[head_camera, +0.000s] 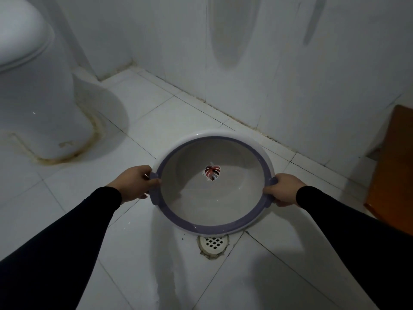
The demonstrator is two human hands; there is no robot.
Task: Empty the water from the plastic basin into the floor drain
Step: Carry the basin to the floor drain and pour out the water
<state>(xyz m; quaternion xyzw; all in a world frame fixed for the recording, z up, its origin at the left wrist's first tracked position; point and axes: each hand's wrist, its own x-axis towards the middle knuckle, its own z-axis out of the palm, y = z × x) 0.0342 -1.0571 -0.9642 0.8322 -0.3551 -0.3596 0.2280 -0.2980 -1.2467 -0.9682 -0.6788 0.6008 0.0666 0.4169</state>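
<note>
i see my left hand (134,183) and right hand (283,190) with fingers clenched on the plastic basin (214,222) rim, just behind the floor drain (213,243).

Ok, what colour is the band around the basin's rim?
Purple band on the pale basin, clear in the head view.

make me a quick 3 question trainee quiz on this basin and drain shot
1. True or false: both hands grip the basin rim.
2. Where is the floor drain relative to the basin? A) just beyond the near rim, towards the person B) beside the toilet C) against the far wall
3. What marks the inside bottom of the basin?

Key
1. True: the left hand and the right hand hold opposite sides.
2. A
3. A red leaf print.
</note>
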